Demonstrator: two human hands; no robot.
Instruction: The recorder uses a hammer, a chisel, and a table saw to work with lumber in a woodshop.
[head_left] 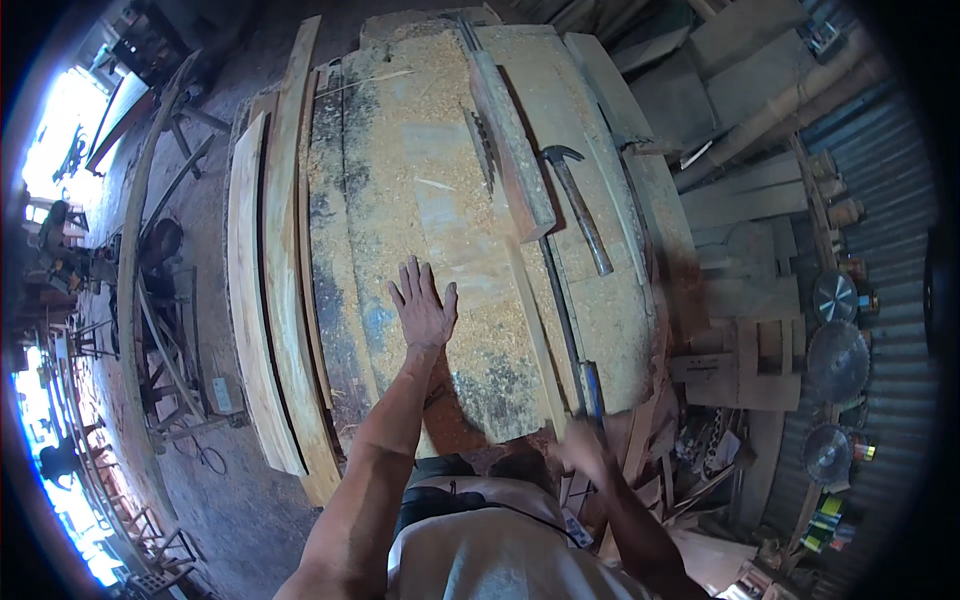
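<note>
My left hand [425,308] is stretched out over the sawdust-covered worktable [450,205], palm down with fingers spread. It holds nothing; whether it rests on the surface I cannot tell. At the table's near edge my right hand [585,450] is smeared by motion, and its fingers cannot be made out. Right beside it are a blue and grey fitting [591,388] on a long dark bar [562,305] and the near end of a thin wooden strip [533,335]. A toothed saw blade [481,150] stands out of the tabletop, beside a thick wooden beam [512,145].
A claw hammer [580,208] lies right of the beam. Long boards [290,260] line the table's left side. Round saw blades [838,360] hang along the corrugated metal wall [895,250]. Stacked panels [740,190] lean at the right. A metal frame [175,300] stands at the left.
</note>
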